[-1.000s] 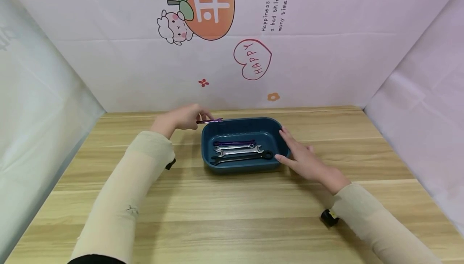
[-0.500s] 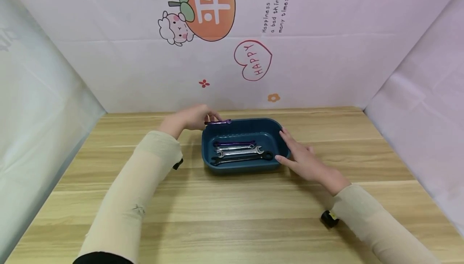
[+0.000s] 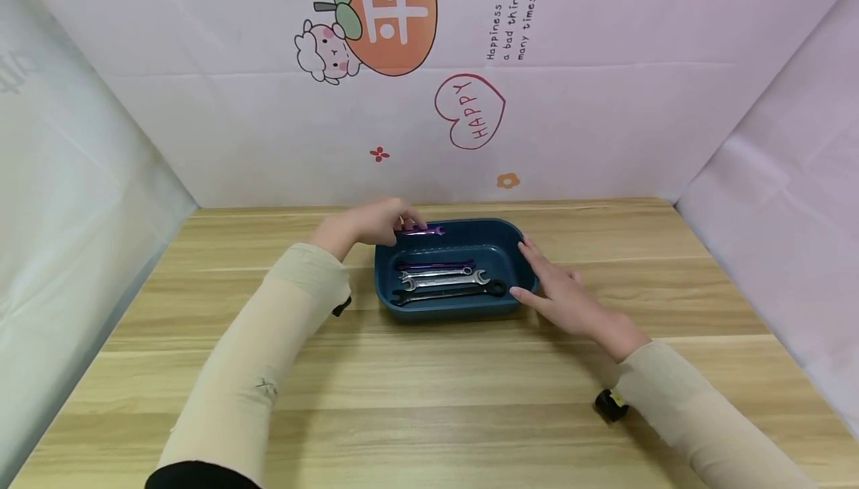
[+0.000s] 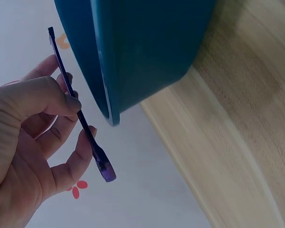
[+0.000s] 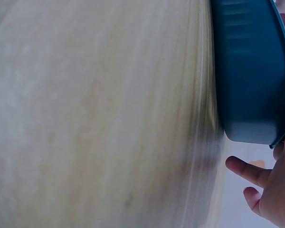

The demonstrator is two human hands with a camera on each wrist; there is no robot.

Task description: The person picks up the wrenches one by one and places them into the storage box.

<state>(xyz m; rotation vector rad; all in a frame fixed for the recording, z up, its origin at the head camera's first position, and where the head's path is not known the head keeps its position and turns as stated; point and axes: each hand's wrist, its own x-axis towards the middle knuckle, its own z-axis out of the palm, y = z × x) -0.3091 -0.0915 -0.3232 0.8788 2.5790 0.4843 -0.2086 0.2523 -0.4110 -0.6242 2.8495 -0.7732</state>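
My left hand (image 3: 379, 222) pinches a purple wrench (image 3: 431, 231) between thumb and fingers, above the back left rim of a blue bin (image 3: 456, 311). In the left wrist view this wrench (image 4: 99, 156) slants beside the bin wall, apart from it. Inside the bin lie another purple wrench (image 3: 439, 265), a small silver wrench (image 3: 432, 273), a larger silver wrench (image 3: 446, 280) and a black wrench (image 3: 450, 294), roughly side by side. With fingers spread and mostly straight, my right hand (image 3: 564, 299) rests against the bin's right end; the right wrist view shows part of that hand (image 5: 278, 190).
The bin stands on a wooden table (image 3: 429, 399), near its back edge. White printed cloth (image 3: 570, 124) rises behind the table, with more white sheeting on both sides. A dark wrist device (image 3: 611, 405) sits by the right sleeve.
My left hand has moved right with the purple wrench, from beside the bin's back left corner to over its rim. My right hand and the wrenches in the bin have stayed put.
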